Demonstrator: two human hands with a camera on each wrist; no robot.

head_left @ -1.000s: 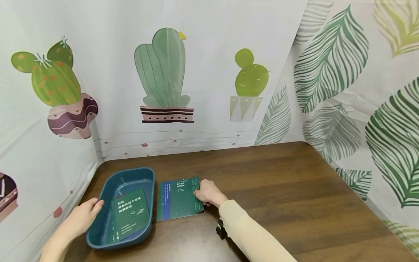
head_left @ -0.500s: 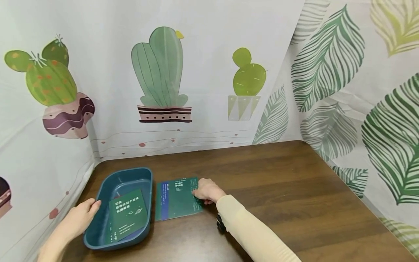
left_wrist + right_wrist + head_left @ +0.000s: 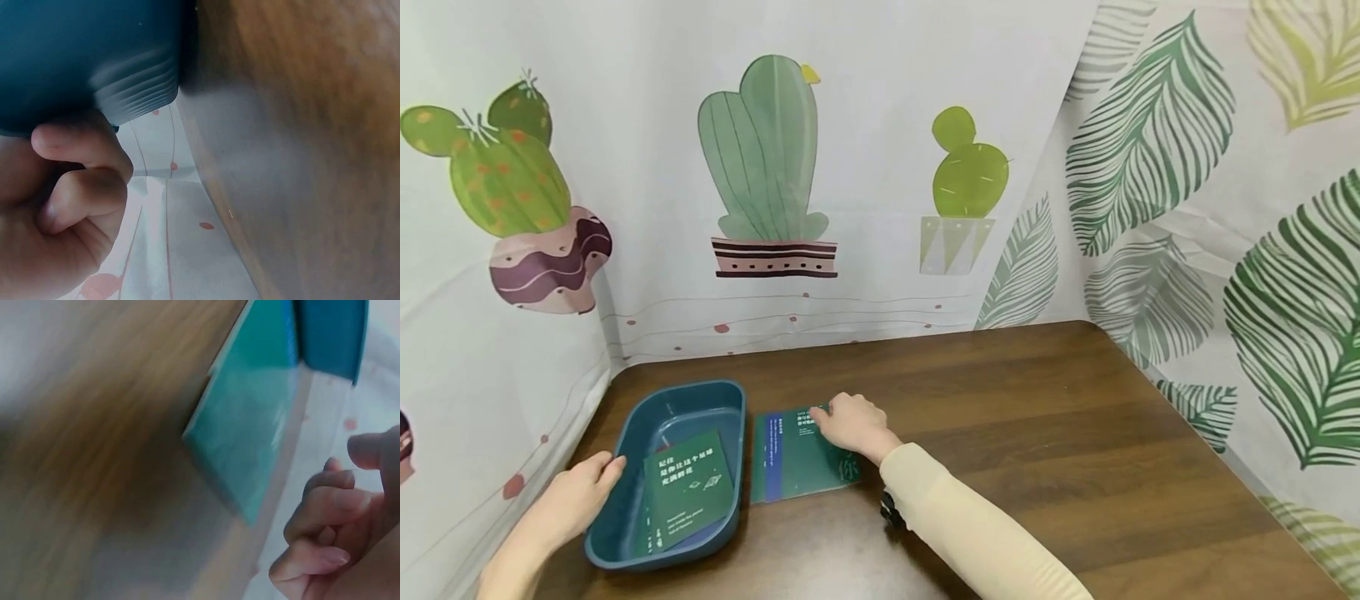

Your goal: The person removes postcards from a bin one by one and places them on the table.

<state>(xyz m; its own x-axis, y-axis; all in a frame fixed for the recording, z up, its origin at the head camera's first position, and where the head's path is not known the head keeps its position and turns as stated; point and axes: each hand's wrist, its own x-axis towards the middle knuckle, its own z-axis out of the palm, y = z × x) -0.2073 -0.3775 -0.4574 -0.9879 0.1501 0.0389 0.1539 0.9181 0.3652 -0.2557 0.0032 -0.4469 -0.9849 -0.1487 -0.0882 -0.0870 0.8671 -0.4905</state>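
Observation:
On the left, my left hand [image 3: 571,498] grips the rim of a blue plastic tub [image 3: 741,425], thumb over the edge. The left wrist view shows the curled fingers [image 3: 94,194] under that rim. Inside the tub lies a green printed card [image 3: 694,492] with white lettering, over other flat pieces. Right of the tub, another green card [image 3: 805,473] with a blue strip along its left side lies flat on the table. Above its upper right part is my right hand [image 3: 853,425]. In the right wrist view its loosely bent fingers [image 3: 337,503] stand apart from the card, with nothing between them.
The brown wooden table [image 3: 1022,442] extends to the right and front. Behind and beside it hangs a white cloth [image 3: 880,167] printed with cacti and leaves. The tub stands close to the cloth on the left.
My right hand has let go of the card's right edge and moved left over it, uncovering a large printed character at its lower right. The left hand stays on the tub's rim.

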